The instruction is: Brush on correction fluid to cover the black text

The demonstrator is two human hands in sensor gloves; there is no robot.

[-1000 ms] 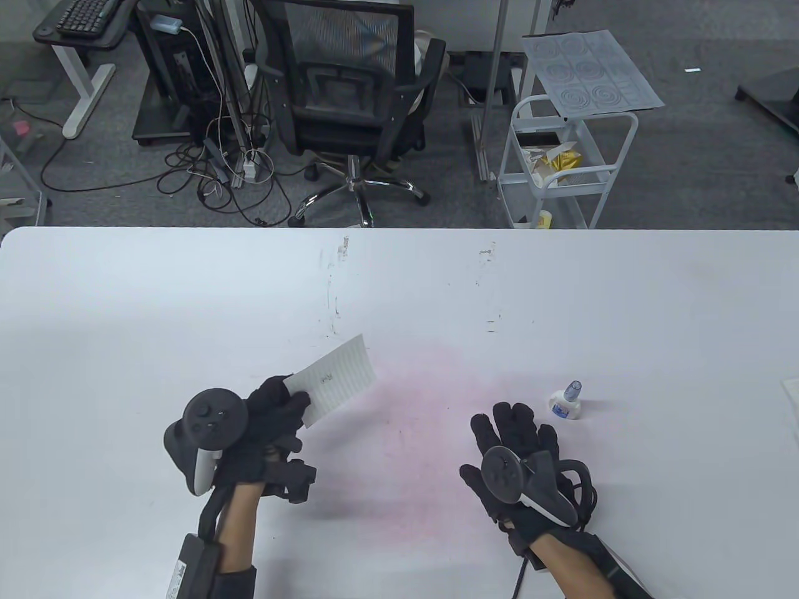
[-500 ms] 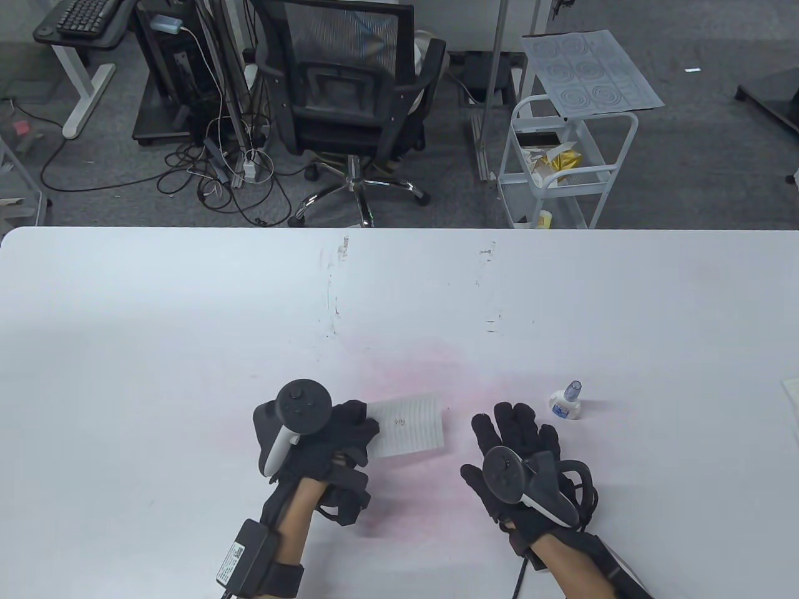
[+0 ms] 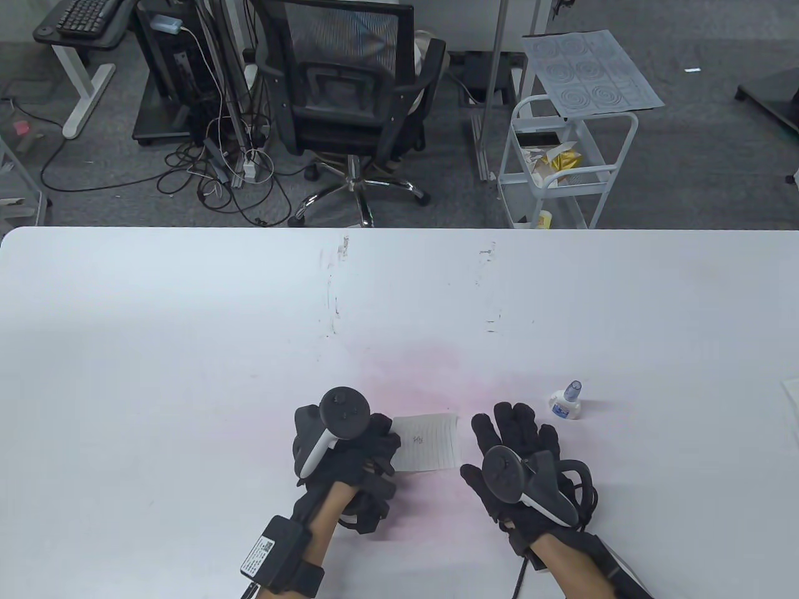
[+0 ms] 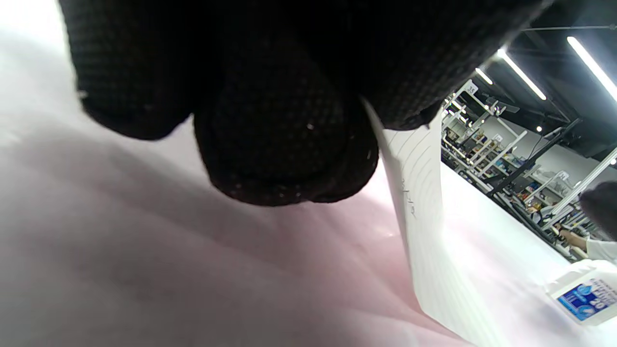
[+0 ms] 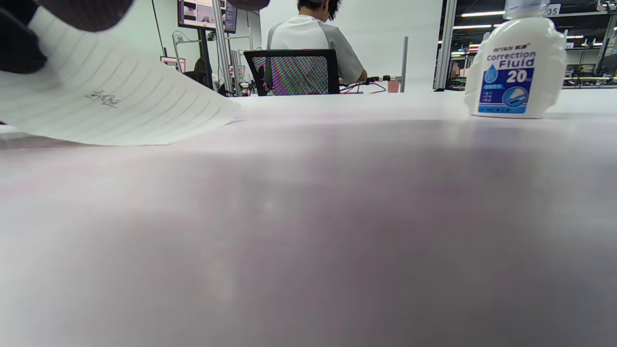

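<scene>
A small lined paper slip (image 3: 431, 442) with a bit of black text (image 3: 417, 439) is held by its left edge in my left hand (image 3: 374, 446), low over the white table. The slip also shows in the left wrist view (image 4: 424, 202) and in the right wrist view (image 5: 111, 106), its free end raised a little off the table. My right hand (image 3: 515, 437) rests flat and empty on the table, fingers spread, just right of the slip. A white correction fluid bottle (image 3: 567, 401) with a grey cap stands upright beyond my right hand; it also shows in the right wrist view (image 5: 516, 67).
The white table (image 3: 187, 324) has a faint pink stain in the middle. A paper edge (image 3: 791, 393) lies at the far right edge. Beyond the table's far edge stand an office chair (image 3: 349, 93) and a white cart (image 3: 565, 162).
My left hand has carried the paper slip from the left toward the middle and lowered it close beside my right hand. The right hand and the bottle have not moved.
</scene>
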